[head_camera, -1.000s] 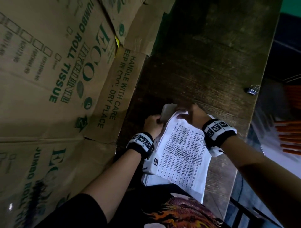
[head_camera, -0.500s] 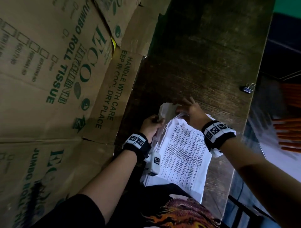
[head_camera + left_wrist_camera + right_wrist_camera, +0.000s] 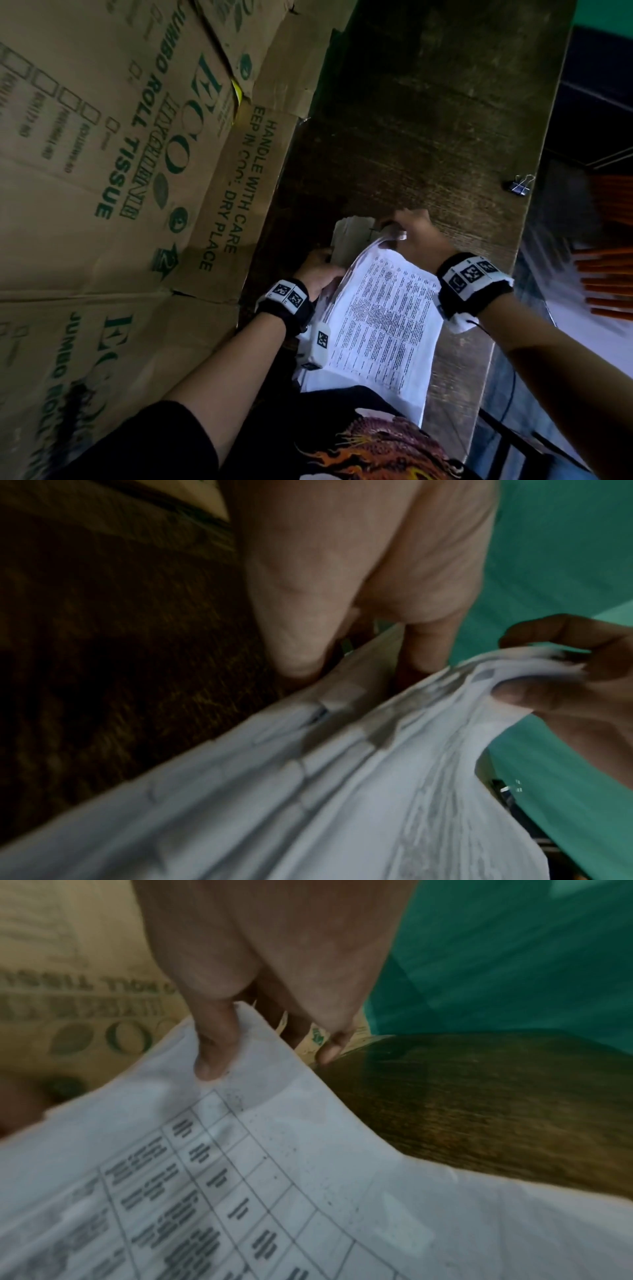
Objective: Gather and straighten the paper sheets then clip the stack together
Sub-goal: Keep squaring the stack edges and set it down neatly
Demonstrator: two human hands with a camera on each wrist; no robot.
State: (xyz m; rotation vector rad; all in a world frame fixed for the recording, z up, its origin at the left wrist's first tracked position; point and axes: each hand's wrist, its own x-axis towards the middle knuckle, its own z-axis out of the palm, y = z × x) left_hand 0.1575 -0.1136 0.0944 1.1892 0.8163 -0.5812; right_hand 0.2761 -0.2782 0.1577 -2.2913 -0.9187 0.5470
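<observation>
Head view showed the right hand [image 3: 416, 234] pinching the lifted far corner of the paper sheets [image 3: 383, 318] on the wooden table [image 3: 428, 120], the left hand [image 3: 317, 270] gripping their left edge with fingertips hidden, a binder clip [image 3: 520, 185] well apart

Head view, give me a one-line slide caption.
Both hands, left and right, grip the sheets on a table; a clip waits at its edge.
</observation>
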